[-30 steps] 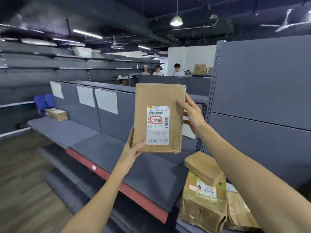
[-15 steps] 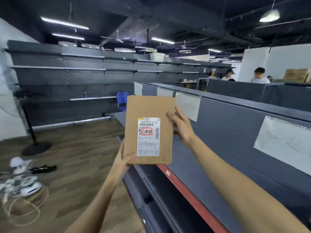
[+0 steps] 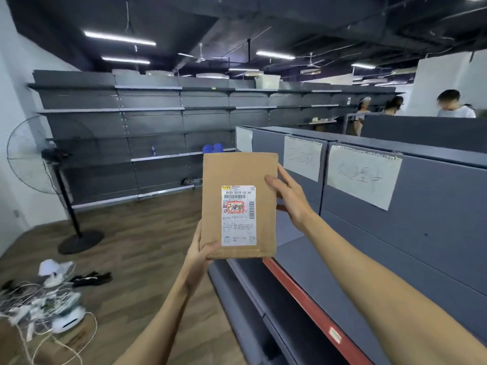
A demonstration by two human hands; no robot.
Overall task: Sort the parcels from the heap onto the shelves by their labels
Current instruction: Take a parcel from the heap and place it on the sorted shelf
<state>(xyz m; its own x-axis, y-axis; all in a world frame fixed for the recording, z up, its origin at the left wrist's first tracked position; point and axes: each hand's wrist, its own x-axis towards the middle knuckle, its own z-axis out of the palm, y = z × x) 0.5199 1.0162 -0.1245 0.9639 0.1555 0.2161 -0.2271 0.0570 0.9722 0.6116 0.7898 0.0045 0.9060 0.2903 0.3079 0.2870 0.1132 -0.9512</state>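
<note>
Near shelf unit [image 3: 434, 233]: grey, running along the right, paper signs [image 3: 363, 175] with handwriting hanging on its back panel.
Its shelf board [image 3: 303, 262]: grey with a red front strip [image 3: 311, 309], a small tag on that strip.
Far wall shelves [image 3: 158, 122]: long grey rows; a small bottle [image 3: 153, 150] and blue things [image 3: 213, 148] sit on one level, a pale bin [image 3: 267, 81] up top.
Floor [image 3: 137, 246]: wood-look planks, carrying a standing fan [image 3: 39, 164], a tangle of white cables and devices [image 3: 44, 304], and something dark [image 3: 91, 277] beside them.
</note>
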